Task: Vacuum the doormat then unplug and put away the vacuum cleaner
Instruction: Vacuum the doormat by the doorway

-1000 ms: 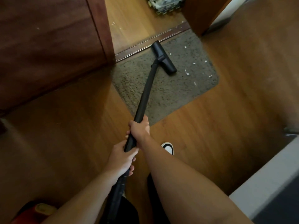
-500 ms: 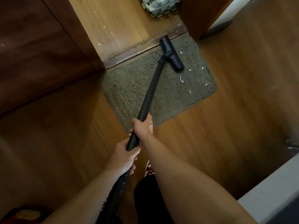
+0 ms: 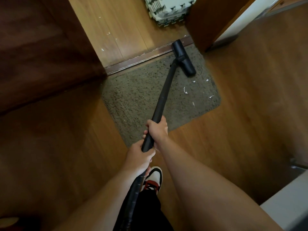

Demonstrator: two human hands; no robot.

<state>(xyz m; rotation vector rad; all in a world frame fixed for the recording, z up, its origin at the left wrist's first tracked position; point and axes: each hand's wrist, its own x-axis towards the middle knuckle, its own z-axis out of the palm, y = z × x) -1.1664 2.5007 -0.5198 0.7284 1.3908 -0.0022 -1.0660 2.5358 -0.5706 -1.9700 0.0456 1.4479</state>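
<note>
A grey-brown doormat [image 3: 138,97] lies on the wooden floor before a doorway threshold [image 3: 141,59]. Several white scraps [image 3: 185,90] dot its right part. The black vacuum wand [image 3: 164,97] runs from my hands up to the black floor nozzle [image 3: 183,58], which sits on the mat's far right corner, touching the threshold. My right hand [image 3: 157,129] grips the wand higher up. Just below it, my left hand [image 3: 140,157] grips the wand's lower end where the ribbed hose [image 3: 133,194] starts. The vacuum body is out of view.
A dark wooden door [image 3: 41,47] stands open at the left. A door frame [image 3: 205,22] rises at the right of the doorway. Stacked foam mats [image 3: 168,9] lie beyond the threshold. My shoe [image 3: 154,178] stands on the floor below my hands. A pale ledge [image 3: 286,207] occupies the bottom right.
The nozzle has slid rightward along the threshold to the mat's far right corner, with both hands following. The view has shifted, bringing my shoe into sight.
</note>
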